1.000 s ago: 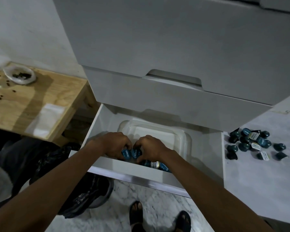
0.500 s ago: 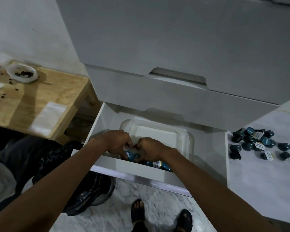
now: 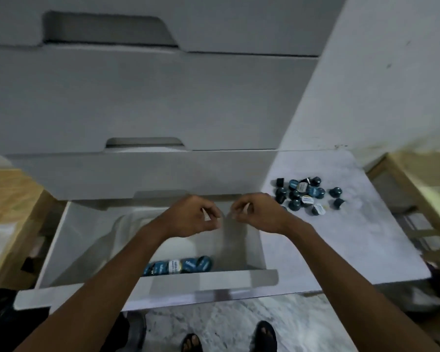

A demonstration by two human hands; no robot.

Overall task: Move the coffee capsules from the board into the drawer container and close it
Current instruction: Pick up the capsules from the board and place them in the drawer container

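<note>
A row of blue coffee capsules (image 3: 178, 266) lies at the near end of the open white drawer (image 3: 148, 288), inside or against a clear plastic container (image 3: 122, 226); blur hides which. More dark blue capsules (image 3: 302, 196) sit heaped on the marble board (image 3: 341, 245) to the right of the drawer. My left hand (image 3: 194, 219) and my right hand (image 3: 255, 212) hover side by side above the drawer's far end. Their fingers are loosely curled and hold nothing. My right hand is just left of the heap on the board.
Closed white drawer fronts (image 3: 142, 97) rise behind the open drawer. Wooden furniture stands at the left (image 3: 8, 207) and at the right (image 3: 422, 179). My sandalled feet (image 3: 229, 339) are on the marble floor below the drawer front.
Both hands have let go of the capsules in the drawer and lifted up and away from them. The view has swung to the right, bringing the board closer to centre.
</note>
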